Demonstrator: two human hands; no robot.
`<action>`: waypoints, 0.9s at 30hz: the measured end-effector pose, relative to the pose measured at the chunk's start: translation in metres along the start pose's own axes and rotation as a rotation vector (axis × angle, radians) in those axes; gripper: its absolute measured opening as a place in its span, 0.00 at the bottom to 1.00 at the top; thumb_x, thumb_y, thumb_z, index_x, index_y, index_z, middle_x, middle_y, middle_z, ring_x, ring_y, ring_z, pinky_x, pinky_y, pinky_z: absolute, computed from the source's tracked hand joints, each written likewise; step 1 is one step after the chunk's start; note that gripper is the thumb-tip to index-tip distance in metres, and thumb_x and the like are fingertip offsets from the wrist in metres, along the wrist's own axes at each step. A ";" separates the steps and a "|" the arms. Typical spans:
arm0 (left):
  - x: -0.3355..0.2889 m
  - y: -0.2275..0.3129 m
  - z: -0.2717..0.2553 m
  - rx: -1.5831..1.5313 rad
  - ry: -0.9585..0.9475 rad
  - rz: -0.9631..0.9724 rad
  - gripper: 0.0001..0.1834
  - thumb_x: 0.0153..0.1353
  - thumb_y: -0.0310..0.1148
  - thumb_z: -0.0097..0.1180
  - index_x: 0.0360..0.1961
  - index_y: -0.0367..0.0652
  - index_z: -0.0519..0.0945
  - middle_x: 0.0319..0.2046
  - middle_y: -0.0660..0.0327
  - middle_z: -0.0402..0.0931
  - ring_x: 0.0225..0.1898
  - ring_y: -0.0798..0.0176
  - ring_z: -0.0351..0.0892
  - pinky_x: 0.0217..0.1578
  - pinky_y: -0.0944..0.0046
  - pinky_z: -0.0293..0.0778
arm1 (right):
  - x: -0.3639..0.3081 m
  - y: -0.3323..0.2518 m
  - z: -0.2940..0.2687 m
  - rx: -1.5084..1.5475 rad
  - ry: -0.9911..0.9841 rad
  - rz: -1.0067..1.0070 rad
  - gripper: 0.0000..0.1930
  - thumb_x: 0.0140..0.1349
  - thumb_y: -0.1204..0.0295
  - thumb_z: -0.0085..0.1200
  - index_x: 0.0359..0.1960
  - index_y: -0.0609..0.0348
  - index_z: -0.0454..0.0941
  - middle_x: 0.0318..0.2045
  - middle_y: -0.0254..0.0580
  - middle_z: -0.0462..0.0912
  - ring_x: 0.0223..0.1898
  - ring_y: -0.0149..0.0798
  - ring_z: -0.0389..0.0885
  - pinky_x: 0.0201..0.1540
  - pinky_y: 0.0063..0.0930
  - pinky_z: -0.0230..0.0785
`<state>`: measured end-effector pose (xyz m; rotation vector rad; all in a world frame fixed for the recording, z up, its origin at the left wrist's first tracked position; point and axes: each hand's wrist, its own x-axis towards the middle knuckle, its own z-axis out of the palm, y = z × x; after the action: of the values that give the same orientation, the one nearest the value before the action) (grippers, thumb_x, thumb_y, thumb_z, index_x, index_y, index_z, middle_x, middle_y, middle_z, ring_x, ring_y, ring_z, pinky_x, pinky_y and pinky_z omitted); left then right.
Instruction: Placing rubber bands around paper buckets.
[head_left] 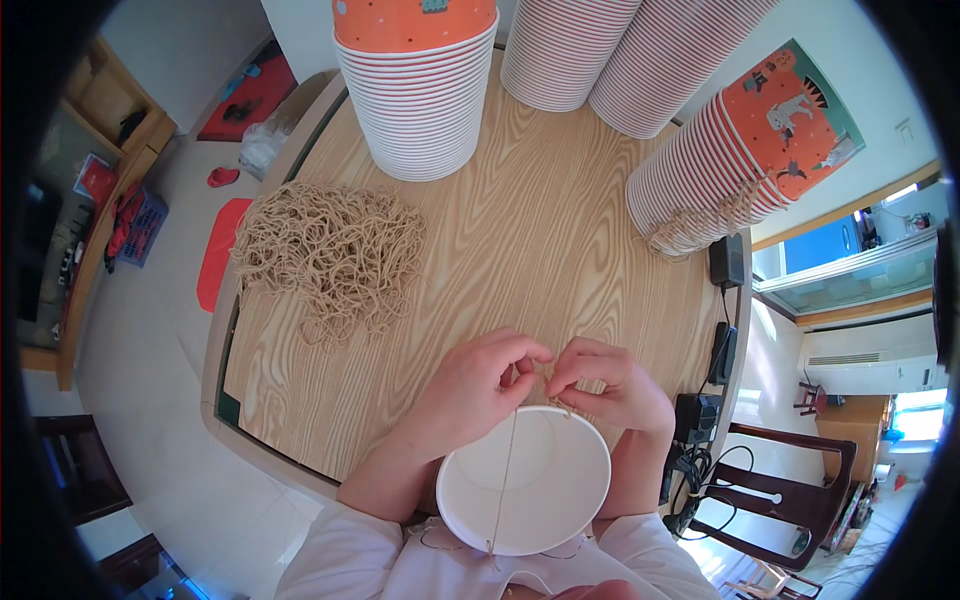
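A white paper bucket (565,485) is right in front of my chest, between my forearms, its open mouth facing up. One thin tan cord (507,465) crosses the mouth from a knot at the near rim to the far rim. My left hand (488,385) pinches the cord just above the far rim. Close beside it, my right hand (618,388) has thumb and finger pressed together on a short bit of cord at a rim hole. The fingertips partly hide the cord between them.
Left on the wooden table (510,240) lies a tangled heap of cords (330,250). Behind stand a tall bucket stack (415,110) and two white-sided stacks (570,55). Right, a leaning stack (735,140) has cords draped over it. Black adapters (697,415) line the right edge, near a chair (780,490).
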<state>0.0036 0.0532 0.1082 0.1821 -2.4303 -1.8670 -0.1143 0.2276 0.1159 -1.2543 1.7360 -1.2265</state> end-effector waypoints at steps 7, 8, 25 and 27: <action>-0.003 0.002 0.001 0.052 0.036 0.021 0.10 0.53 0.22 0.56 0.38 0.41 0.77 0.29 0.58 0.75 0.28 0.58 0.77 0.29 0.62 0.72 | -0.004 -0.002 -0.005 -0.034 -0.066 0.021 0.06 0.51 0.82 0.58 0.32 0.61 0.79 0.29 0.39 0.76 0.33 0.39 0.76 0.35 0.27 0.68; -0.004 0.003 0.001 0.051 0.035 0.020 0.10 0.53 0.22 0.56 0.38 0.41 0.77 0.29 0.58 0.75 0.28 0.58 0.77 0.29 0.62 0.72 | -0.005 -0.002 -0.006 -0.042 -0.082 0.012 0.06 0.51 0.81 0.58 0.31 0.61 0.79 0.29 0.39 0.76 0.33 0.39 0.76 0.35 0.27 0.68; -0.008 0.011 -0.007 0.064 0.033 0.023 0.12 0.52 0.19 0.57 0.38 0.42 0.79 0.28 0.62 0.74 0.26 0.68 0.74 0.27 0.70 0.71 | -0.009 -0.008 -0.011 0.006 -0.096 0.050 0.07 0.55 0.79 0.57 0.36 0.63 0.79 0.32 0.43 0.79 0.35 0.41 0.79 0.38 0.29 0.70; -0.008 0.009 -0.005 0.068 0.058 0.032 0.11 0.52 0.19 0.57 0.37 0.42 0.79 0.28 0.61 0.74 0.26 0.68 0.74 0.27 0.70 0.71 | -0.010 -0.008 -0.012 0.011 -0.108 0.017 0.07 0.56 0.78 0.56 0.36 0.63 0.78 0.33 0.43 0.80 0.35 0.41 0.79 0.38 0.29 0.70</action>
<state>0.0112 0.0523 0.1186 0.1978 -2.4449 -1.7429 -0.1190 0.2396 0.1273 -1.2739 1.6568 -1.1356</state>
